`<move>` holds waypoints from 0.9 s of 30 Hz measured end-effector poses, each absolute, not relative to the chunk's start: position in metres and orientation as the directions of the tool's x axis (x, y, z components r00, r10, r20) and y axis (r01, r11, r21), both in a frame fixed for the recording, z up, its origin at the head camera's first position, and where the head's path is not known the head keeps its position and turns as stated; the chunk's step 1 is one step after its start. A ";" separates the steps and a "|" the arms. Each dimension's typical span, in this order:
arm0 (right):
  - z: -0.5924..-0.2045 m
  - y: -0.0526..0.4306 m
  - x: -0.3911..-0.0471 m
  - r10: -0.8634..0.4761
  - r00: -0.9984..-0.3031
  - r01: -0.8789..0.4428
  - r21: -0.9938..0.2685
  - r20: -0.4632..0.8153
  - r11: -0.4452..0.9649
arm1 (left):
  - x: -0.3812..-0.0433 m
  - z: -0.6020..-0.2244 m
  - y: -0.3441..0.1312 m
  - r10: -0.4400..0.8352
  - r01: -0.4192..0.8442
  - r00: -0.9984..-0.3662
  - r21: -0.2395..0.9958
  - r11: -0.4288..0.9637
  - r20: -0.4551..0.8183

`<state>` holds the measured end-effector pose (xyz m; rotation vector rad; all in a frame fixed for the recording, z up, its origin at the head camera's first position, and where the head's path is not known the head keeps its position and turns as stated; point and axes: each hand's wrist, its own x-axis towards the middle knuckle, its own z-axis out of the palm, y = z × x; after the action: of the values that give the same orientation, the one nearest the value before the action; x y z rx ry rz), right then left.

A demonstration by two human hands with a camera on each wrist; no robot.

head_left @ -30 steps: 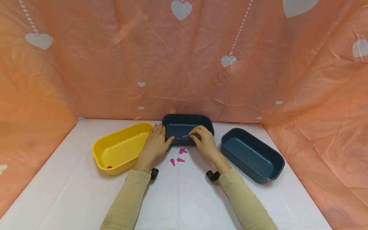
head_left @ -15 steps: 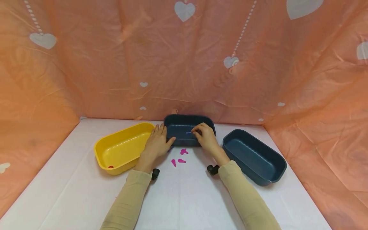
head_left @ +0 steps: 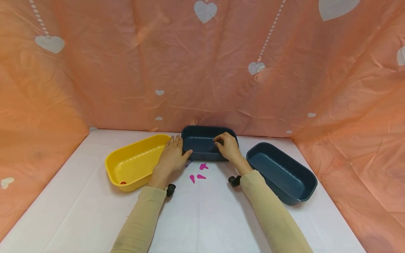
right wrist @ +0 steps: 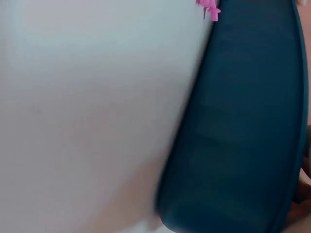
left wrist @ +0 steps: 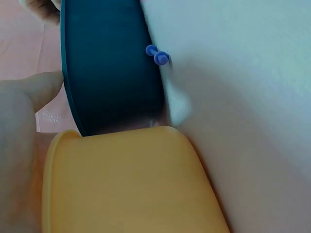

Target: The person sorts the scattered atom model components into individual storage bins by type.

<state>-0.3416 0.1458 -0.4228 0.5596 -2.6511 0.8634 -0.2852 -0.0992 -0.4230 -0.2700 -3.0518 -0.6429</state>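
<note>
Rear dark bin (head_left: 202, 156) beneath right grip (head_left: 229, 147); left grip (head_left: 171, 156) touching it

Two dark blue bins (head_left: 202, 155) (head_left: 281, 172) join one yellow bin (head_left: 136, 160). At least three pink pieces (head_left: 201, 176) and one purple piece (left wrist: 159, 57) appear, plus one red object (head_left: 123, 182).
</note>
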 end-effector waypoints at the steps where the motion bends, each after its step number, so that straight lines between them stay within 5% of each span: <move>1: -0.423 0.146 -0.341 -0.267 -0.884 -0.442 -0.499 0.384 0.745 | -0.285 -0.422 -0.100 0.162 0.166 -0.986 0.401 0.901 0.044; 7: -0.425 0.145 -0.332 -0.265 -0.873 -0.463 -0.528 0.408 0.712 | -0.285 -0.422 -0.101 0.164 0.163 -0.986 0.406 0.899 0.034; 19: -0.427 0.126 -0.301 -0.337 -0.736 -0.652 -0.481 0.588 0.586 | -0.289 -0.422 -0.111 0.194 0.194 -0.980 0.453 0.870 0.049; 27: -0.432 0.112 -0.280 -0.438 -0.683 -0.720 -0.437 0.584 0.540 | -0.290 -0.422 -0.116 0.213 0.219 -0.975 0.478 0.851 0.069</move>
<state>-0.2803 0.1118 -0.4324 0.9451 -2.3731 0.9437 -0.2896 -0.1158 -0.4221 -0.3512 -3.0090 -0.7790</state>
